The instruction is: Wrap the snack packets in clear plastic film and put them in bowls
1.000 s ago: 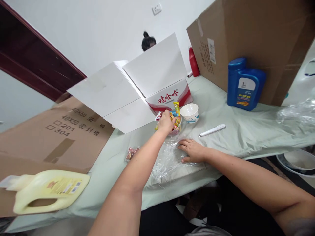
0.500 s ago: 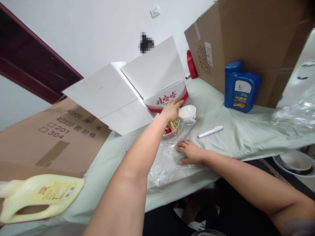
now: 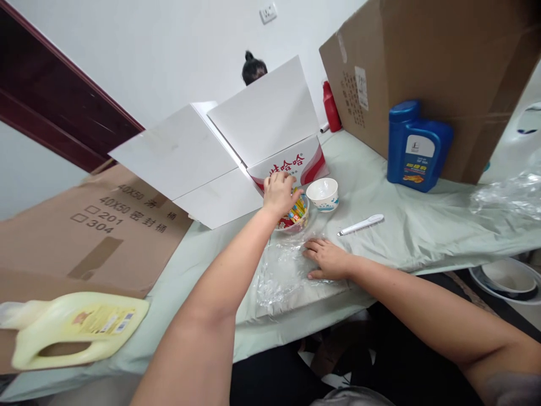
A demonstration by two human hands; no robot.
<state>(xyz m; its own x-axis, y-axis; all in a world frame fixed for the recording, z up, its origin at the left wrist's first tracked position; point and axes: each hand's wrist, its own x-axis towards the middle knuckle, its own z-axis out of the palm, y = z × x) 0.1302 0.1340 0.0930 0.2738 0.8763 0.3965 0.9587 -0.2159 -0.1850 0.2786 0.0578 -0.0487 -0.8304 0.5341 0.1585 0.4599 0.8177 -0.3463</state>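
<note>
My left hand (image 3: pixel 278 194) is over the left part of a clear bowl (image 3: pixel 296 226) filled with small colourful wrapped packets (image 3: pixel 298 211). Its thumb stands away from the fingers, and nothing shows in its grasp; the fingertips lie in front of the white and red carton (image 3: pixel 315 160). A white paper bowl (image 3: pixel 323 195) with a blue print stands just right of the packets. On a crumpled sheet of clear plastic film (image 3: pixel 281 276), my right hand (image 3: pixel 327 258) rests with fingers stretched out. Beyond it lies a white-handled cutter (image 3: pixel 361 225).
White carton flaps (image 3: pixel 262 107) stand raised, a person's head (image 3: pixel 253 69) behind them. A blue jug (image 3: pixel 416 149), a red bottle (image 3: pixel 331 107) and a tall cardboard box (image 3: pixel 443 73) are to the right. On the left are another cardboard box (image 3: pixel 127 248) and a yellow jug (image 3: pixel 80 327).
My left hand has shifted left across the bowl, uncovering more of the packets and covering part of the carton's lettering. My right hand stays on the film.
</note>
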